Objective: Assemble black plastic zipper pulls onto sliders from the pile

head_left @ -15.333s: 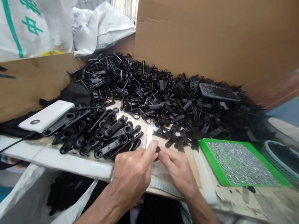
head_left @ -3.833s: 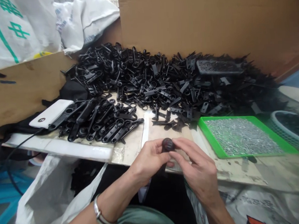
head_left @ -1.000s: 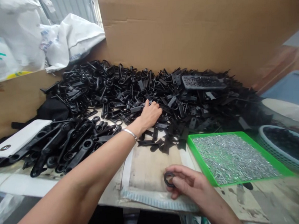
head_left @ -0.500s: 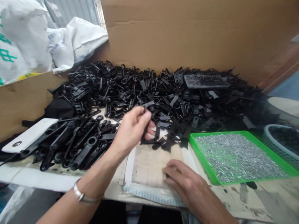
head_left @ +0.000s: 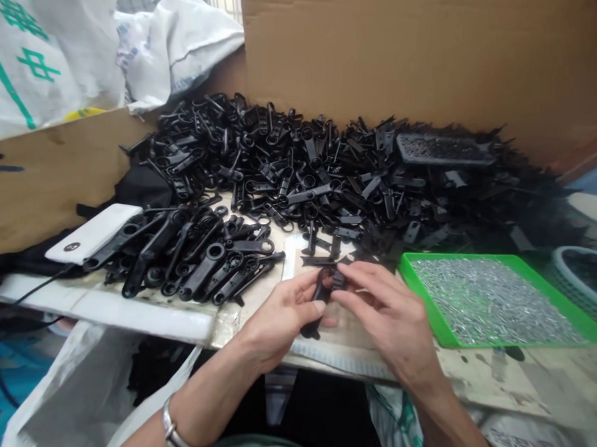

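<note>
Close to the table's front edge my left hand (head_left: 288, 314) is closed around a black plastic lever-like part (head_left: 313, 314) with a ring at its upper end. My right hand (head_left: 383, 306) pinches a small black piece (head_left: 339, 280) against that ring; its exact kind is partly hidden by the fingers. Both hands meet over a pale work pad (head_left: 355, 340). Left of them lies a group of similar black ringed lever parts (head_left: 201, 272), and behind them rises a large heap of black plastic parts (head_left: 275, 158).
A green tray (head_left: 447, 339) of small metal pins stands to the right, beside a pale basket (head_left: 566, 269). On the heap rests a dark small-parts tray (head_left: 445, 159). A white power bank (head_left: 93, 233) with a cable lies left. Cardboard (head_left: 419, 50) walls the back.
My left hand has come back from the heap with a black lever part. My right hand has lifted from the pad to meet it. The view has shifted left and down.
</note>
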`<action>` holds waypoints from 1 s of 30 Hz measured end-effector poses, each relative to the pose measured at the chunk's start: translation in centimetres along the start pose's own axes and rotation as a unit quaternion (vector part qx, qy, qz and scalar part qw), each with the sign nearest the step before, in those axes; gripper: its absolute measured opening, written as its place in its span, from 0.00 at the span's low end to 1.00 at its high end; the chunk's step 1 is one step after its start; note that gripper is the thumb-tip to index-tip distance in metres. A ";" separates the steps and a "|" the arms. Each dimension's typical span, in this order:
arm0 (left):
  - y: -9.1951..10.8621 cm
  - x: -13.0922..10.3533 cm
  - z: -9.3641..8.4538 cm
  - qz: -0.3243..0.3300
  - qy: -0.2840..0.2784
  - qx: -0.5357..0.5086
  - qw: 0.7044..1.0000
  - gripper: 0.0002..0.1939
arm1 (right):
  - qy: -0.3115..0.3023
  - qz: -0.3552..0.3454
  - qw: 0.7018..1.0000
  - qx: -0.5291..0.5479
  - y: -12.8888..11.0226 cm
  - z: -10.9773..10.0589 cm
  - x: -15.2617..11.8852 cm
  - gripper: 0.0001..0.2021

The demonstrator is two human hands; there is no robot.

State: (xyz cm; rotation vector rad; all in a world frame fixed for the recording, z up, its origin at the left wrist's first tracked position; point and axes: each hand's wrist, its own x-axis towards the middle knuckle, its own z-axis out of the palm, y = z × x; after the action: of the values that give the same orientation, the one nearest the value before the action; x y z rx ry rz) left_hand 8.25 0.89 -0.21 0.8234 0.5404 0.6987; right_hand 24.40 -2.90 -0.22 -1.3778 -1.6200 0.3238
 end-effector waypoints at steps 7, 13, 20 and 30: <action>-0.4 -0.7 0.0 0.064 -0.018 0.096 0.993 0.26 | -0.024 -0.059 0.995 -0.080 -0.2 1.0 0.2 0.11; -0.8 -1.3 0.4 0.130 0.033 0.352 0.926 0.28 | 0.006 -0.063 0.992 -0.107 -0.6 1.1 -0.4 0.09; -1.0 -2.0 0.2 0.127 0.041 0.412 0.901 0.15 | -0.047 0.005 0.999 -0.004 0.3 0.1 -1.7 0.09; -1.4 -3.0 0.9 0.061 0.012 0.316 0.947 0.18 | -0.182 0.212 0.955 0.096 1.4 -0.7 -3.0 0.18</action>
State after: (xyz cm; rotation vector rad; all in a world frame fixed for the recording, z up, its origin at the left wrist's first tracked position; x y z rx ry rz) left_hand 7.38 -2.47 -0.35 1.4589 0.7556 0.6539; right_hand 25.54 -5.27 -2.31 -1.5707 -1.5134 1.0154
